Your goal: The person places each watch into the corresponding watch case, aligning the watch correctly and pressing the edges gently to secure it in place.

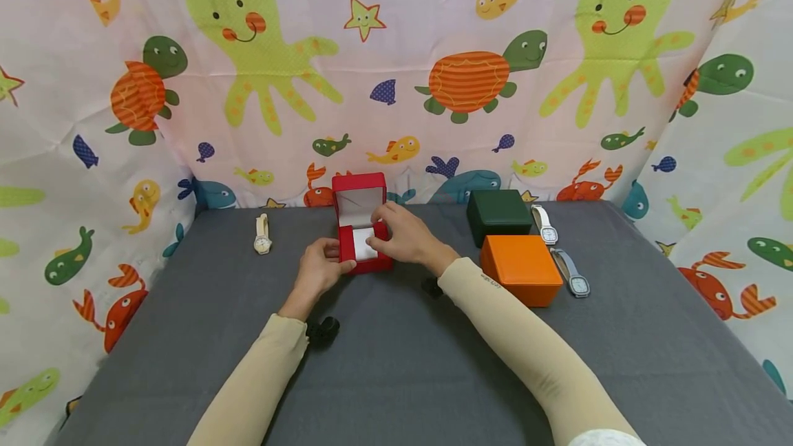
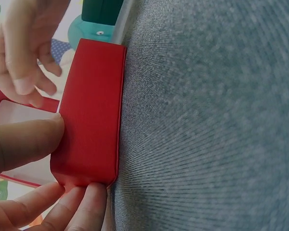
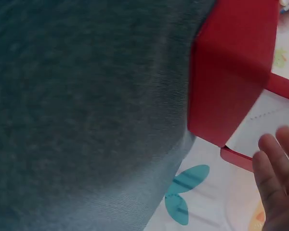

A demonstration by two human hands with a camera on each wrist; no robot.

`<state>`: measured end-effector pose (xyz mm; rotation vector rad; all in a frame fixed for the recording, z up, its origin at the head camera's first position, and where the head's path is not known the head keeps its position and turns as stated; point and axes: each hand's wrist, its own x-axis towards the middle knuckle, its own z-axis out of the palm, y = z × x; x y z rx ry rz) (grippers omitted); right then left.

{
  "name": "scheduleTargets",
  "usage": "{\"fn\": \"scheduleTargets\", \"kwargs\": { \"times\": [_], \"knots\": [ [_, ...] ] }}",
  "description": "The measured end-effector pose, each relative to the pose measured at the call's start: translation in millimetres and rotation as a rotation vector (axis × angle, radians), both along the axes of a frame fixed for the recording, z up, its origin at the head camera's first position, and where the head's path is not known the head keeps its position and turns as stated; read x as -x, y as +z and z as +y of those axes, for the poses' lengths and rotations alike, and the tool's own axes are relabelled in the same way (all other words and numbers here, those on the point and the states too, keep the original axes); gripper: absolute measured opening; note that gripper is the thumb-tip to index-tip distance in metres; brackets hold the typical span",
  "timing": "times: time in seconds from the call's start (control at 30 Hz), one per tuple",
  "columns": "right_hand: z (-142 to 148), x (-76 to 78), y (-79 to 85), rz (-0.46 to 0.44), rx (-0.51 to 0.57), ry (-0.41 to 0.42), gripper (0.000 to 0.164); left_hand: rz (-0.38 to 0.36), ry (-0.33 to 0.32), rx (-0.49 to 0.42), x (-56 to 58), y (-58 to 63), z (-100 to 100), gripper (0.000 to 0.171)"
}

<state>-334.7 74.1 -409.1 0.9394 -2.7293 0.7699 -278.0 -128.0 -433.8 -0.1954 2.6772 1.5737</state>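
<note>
In the head view, a red box sits toward the far side of the grey cloth, its lid tipped up at the far edge so that the white cushion inside can be reached from the near side. The person's left hand grips the box's left end, probably to steady it. The right hand hovers over the right part of the opening, fingers bent and thumb by the cushion. To the right, an orange box stands on the near side of a green box, with a white watch and a grey watch beside them; a cream watch lies alone on the left. That spacing seems to leave room for both arms.

In the left wrist view, the left thumb presses the box's upper near edge while the fingers curl against its end, a hold that leaves the top free. The right hand's fingers hang loosely spread above, with nothing visible in them.

In the right wrist view, the right fingers extend loosely before the lid's pale lining; the thumb is out of frame.
</note>
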Motion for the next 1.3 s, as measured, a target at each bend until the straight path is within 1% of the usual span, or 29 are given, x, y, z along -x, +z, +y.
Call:
{"fn": "scheduleTargets", "kwargs": {
  "times": [0.13,0.27,0.43,0.53,0.8,0.97,1.1,1.3],
  "knots": [
    [-1.8,0.2,-4.7,-0.043,-0.116,0.031,0.054,-0.008,-0.001,0.006,1.1,-0.2,-0.4,0.058],
    [-3.8,0.8,-7.3,-0.102,-0.174,0.053,0.062,-0.004,0.000,0.009,1.4,-1.2,-0.5,0.058],
    [-3.3,2.5,-7.0,-0.152,-0.177,0.052,0.064,0.010,-0.005,0.007,1.2,-2.0,0.3,0.056],
    [-2.7,4.3,-5.9,-0.167,-0.183,0.050,0.063,0.011,-0.010,0.007,1.0,-2.0,0.4,0.056],
    [-5.5,9.9,-4.8,-0.186,-0.192,0.073,0.061,-0.011,-0.017,0.002,0.3,-0.6,-1.4,0.058],
    [-7.9,12.4,-0.6,-0.240,-0.194,0.096,0.064,-0.018,-0.026,0.023,0.3,2.7,-4.0,0.058],
    [-9.1,15.6,3.3,-0.271,-0.225,0.113,0.067,-0.011,-0.041,0.042,1.5,7.4,-8.5,0.055],
    [-13.0,15.6,7.9,-0.270,-0.309,0.104,0.068,0.026,-0.056,0.078,3.1,14.9,-24.1,0.054]
  ]
}}
